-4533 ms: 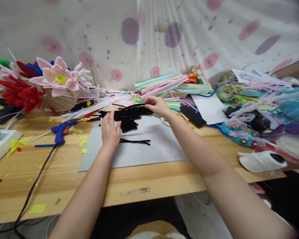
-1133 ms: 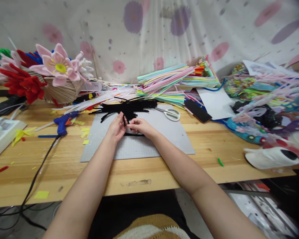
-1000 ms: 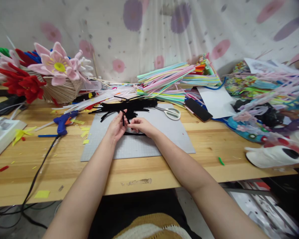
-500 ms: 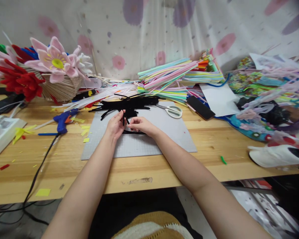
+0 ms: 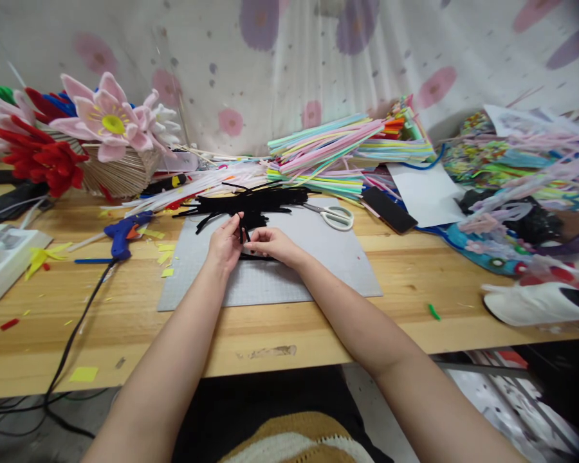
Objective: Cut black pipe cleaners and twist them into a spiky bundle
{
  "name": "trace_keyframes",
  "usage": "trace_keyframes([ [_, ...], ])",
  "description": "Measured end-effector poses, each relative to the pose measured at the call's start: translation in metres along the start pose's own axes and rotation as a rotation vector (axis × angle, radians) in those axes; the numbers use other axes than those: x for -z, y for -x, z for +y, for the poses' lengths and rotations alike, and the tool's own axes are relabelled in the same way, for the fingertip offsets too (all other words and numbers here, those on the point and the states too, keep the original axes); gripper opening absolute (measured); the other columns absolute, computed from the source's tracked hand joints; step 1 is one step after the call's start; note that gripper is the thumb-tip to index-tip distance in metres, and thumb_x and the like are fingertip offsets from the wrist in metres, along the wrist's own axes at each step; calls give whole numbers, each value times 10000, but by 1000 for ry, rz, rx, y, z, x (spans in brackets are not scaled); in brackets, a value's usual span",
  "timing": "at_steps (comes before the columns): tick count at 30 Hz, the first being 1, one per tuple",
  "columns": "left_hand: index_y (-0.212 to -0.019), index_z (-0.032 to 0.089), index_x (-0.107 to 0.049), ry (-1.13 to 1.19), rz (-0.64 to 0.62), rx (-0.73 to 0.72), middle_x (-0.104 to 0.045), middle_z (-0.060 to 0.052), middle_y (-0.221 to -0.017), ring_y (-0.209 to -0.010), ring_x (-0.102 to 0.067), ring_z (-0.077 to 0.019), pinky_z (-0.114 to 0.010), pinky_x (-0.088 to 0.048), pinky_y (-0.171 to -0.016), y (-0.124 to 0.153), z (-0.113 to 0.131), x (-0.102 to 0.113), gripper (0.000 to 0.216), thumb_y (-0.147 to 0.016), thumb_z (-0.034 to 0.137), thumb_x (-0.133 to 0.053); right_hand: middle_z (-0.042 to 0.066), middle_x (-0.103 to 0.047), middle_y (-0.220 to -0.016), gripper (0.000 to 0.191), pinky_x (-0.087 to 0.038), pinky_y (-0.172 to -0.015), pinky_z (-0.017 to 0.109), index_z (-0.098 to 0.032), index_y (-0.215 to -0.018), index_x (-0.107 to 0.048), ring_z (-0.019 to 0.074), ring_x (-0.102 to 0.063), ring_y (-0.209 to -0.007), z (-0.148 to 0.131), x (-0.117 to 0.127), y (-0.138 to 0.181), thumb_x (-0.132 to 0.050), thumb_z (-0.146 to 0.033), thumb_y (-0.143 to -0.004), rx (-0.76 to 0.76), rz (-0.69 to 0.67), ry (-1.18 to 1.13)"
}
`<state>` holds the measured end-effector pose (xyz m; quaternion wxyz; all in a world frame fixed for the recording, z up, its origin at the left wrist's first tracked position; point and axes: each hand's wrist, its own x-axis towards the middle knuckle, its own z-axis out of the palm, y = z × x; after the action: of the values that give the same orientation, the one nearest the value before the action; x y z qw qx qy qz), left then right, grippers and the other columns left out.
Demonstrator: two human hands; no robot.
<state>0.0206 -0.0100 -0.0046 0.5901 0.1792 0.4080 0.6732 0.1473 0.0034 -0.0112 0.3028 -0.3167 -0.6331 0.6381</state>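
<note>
Head view: left hand (image 5: 224, 244) and right hand (image 5: 276, 245) pinch black strips (image 5: 242, 234). Black pile (image 5: 255, 202) lies at their twelve o'clock, blue glue gun (image 5: 121, 239) at nine.

Wooden table (image 5: 400, 276), grey mat (image 5: 340, 257), blue glue gun (image 5: 120, 239), white spool (image 5: 531, 304), yellow scraps (image 5: 83, 374)

A craft workshop: glue gun (image 5: 121, 239), scissors (image 5: 336, 218), pipe-cleaner bundles (image 5: 325, 151).

Above a grey rectangular mat (image 5: 294, 283), the bare left hand (image 5: 226, 244) and bare right hand (image 5: 270, 245) hold a thin black fuzzy stem (image 5: 241, 235). A heap of black fuzzy stems (image 5: 255, 202) lies beyond, white-handled metal scissors (image 5: 338, 218) to its right, a blue plastic glue gun (image 5: 121, 239) farther left.
</note>
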Motion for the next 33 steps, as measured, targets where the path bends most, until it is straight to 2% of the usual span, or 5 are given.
trace_keyframes([
  [8, -734, 160, -698, -375, -17, -241, -653, 6, -680, -554, -515, -59, -170, -400, -533, 4, -4, 1, 125, -628, 220, -724, -34, -530, -589, 241, -344, -555, 225, -163, -654, -551, 81, -432, -562, -2, 12, 1, -666, -374, -630, 105, 165, 304],
  [16, -785, 151, -671, -456, -158, -176, -606, 16, -600, -511, -488, -65, -190, -400, -519, 11, -11, -4, 158, -633, 185, -692, -41, -491, -574, 279, -307, -479, 210, -172, -695, -522, 73, -422, -521, -11, 22, 0, -636, -416, -625, 77, 288, 79],
  [24, -820, 158, -588, -470, -310, -72, -608, 23, -615, -507, -528, -68, -188, -418, -503, 14, -14, -4, 229, -626, 196, -705, -64, -451, -513, 306, -273, -416, 182, -179, -652, -450, 53, -400, -462, -5, 27, -2, -673, -375, -580, -25, 243, -124],
  [29, -714, 136, -600, -544, -219, -116, -605, 20, -599, -472, -529, -71, -193, -412, -460, 16, -15, -5, 216, -554, 103, -742, -67, -465, -541, 372, -283, -399, 171, -194, -690, -430, 61, -424, -485, -5, 29, -3, -698, -423, -571, 12, 307, -111],
  [33, -675, 131, -610, -515, -202, -10, -600, 10, -544, -438, -535, -90, -210, -409, -446, 16, -13, -6, 190, -549, 107, -751, -58, -494, -620, 360, -334, -426, 175, -194, -729, -476, 63, -456, -530, -7, 30, -1, -705, -421, -569, 50, 275, -71],
])
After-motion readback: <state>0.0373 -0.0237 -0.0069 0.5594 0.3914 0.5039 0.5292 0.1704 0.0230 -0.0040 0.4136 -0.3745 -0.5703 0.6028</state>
